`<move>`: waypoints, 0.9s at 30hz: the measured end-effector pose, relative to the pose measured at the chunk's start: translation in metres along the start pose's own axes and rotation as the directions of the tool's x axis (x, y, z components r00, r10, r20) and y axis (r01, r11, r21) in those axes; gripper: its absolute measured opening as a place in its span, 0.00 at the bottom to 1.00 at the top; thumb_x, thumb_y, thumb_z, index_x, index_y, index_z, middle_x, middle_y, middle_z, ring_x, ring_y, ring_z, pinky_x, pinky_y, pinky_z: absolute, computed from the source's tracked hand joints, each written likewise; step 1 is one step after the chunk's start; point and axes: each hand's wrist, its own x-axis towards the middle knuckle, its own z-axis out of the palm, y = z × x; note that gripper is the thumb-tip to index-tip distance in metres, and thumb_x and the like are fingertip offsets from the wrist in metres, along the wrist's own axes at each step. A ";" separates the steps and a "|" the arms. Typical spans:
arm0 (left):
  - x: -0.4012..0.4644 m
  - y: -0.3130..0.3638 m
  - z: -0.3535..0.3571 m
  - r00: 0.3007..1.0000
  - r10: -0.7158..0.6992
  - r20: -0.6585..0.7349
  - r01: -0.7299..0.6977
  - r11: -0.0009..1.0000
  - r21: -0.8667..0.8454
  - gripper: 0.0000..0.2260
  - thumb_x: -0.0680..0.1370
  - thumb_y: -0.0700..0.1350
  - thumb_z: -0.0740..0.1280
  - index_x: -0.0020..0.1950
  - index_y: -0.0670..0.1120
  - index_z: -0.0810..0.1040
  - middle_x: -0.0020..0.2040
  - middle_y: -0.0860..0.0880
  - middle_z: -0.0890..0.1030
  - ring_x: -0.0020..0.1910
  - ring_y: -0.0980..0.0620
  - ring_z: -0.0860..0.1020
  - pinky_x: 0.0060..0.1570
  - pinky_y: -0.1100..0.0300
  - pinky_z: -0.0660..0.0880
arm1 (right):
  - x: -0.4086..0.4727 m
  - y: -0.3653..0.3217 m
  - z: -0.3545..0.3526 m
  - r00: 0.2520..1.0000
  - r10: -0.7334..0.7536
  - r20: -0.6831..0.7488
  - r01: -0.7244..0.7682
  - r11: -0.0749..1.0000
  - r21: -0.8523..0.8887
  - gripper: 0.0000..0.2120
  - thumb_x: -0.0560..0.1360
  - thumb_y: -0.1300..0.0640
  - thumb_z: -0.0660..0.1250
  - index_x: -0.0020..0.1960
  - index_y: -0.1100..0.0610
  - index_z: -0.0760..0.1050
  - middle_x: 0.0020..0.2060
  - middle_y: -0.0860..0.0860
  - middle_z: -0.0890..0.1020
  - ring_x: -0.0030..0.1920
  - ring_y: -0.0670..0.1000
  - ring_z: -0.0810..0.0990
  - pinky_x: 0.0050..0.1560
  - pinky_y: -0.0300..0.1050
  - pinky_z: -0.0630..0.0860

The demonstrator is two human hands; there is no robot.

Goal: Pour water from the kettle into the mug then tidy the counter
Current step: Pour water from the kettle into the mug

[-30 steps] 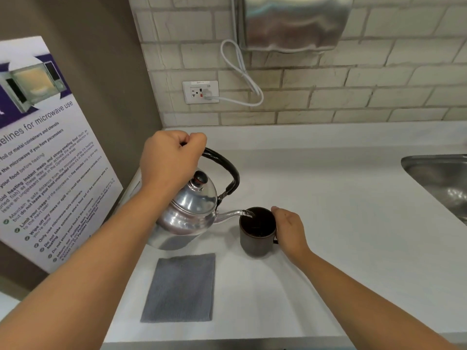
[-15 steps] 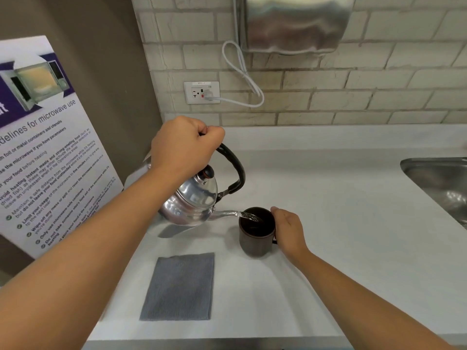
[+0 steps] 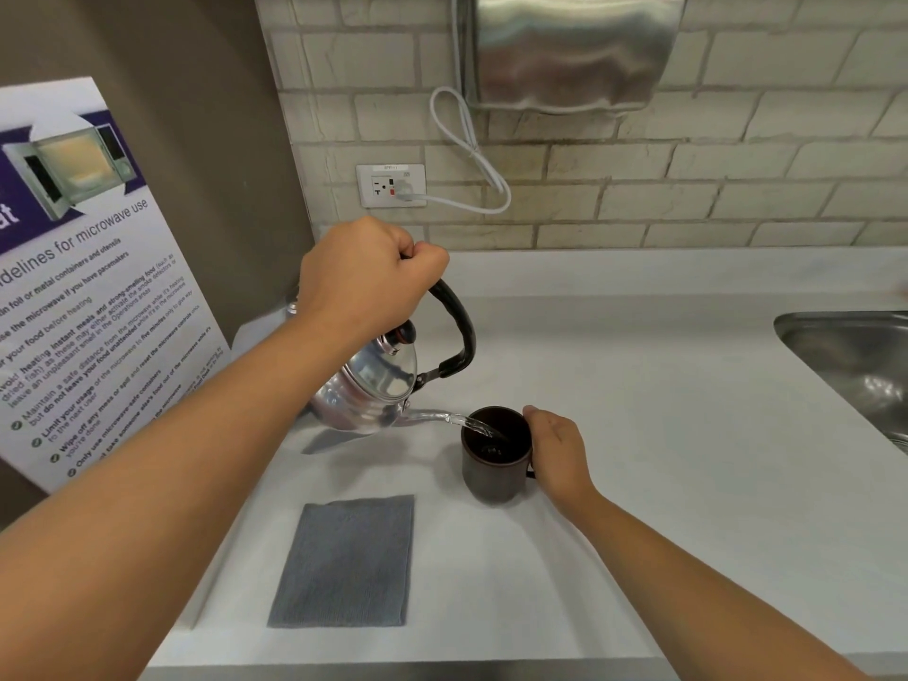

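Kettle (image 3: 371, 393) tipped steeper than second ago, stream now landing in brown mug (image 3: 496, 457), mid-worktop. Left hand (image 3: 366, 282) fisted tight round black handle (image 3: 454, 326); right hand (image 3: 557, 447) fingers wrapped on mug's side. Polished steel likely slippery, sloshing weight: grip handle only. Grey cloth (image 3: 344, 562) near front edge.

The left hand (image 3: 366, 277) is fisted round the black handle of the steel kettle (image 3: 373, 390), tipped so water runs from the spout into the dark mug (image 3: 494, 466). The right hand (image 3: 557, 449) wraps the mug's handle side. A grey cloth (image 3: 344, 562) lies flat on the white counter (image 3: 663, 435) in front of the kettle.
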 end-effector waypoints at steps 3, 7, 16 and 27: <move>0.001 0.002 0.000 1.000 0.018 -0.005 -0.018 1.000 0.026 0.18 0.69 0.47 0.62 0.21 0.45 0.61 0.16 0.53 0.64 0.21 0.51 0.58 0.26 0.62 0.57 | 0.000 0.001 0.000 1.000 0.000 -0.001 0.000 1.000 -0.006 0.22 0.79 0.58 0.58 0.28 0.53 0.55 0.21 0.44 0.61 0.25 0.45 0.60 0.26 0.36 0.59; 0.002 0.004 -0.001 1.000 0.018 -0.014 -0.018 0.999 0.043 0.18 0.70 0.47 0.62 0.21 0.45 0.62 0.16 0.50 0.61 0.21 0.52 0.59 0.26 0.62 0.58 | 0.001 0.001 0.000 1.000 0.012 -0.001 -0.012 1.000 -0.002 0.23 0.79 0.56 0.58 0.28 0.53 0.55 0.21 0.44 0.61 0.25 0.45 0.60 0.26 0.37 0.60; -0.001 0.003 0.001 1.000 0.019 -0.018 -0.019 1.000 0.021 0.18 0.69 0.46 0.63 0.22 0.45 0.59 0.18 0.51 0.58 0.22 0.52 0.57 0.26 0.62 0.58 | 0.000 -0.001 0.000 1.000 -0.002 -0.006 0.002 1.000 -0.009 0.22 0.79 0.57 0.58 0.28 0.53 0.56 0.21 0.44 0.61 0.24 0.44 0.60 0.26 0.36 0.60; -0.015 -0.016 0.006 0.996 -0.086 -0.041 0.079 0.986 -0.149 0.18 0.69 0.46 0.63 0.23 0.45 0.59 0.22 0.50 0.58 0.24 0.53 0.56 0.27 0.60 0.56 | 0.000 0.002 0.000 1.000 0.017 -0.002 -0.017 0.999 -0.029 0.22 0.79 0.55 0.58 0.29 0.54 0.56 0.24 0.48 0.62 0.27 0.47 0.61 0.28 0.40 0.60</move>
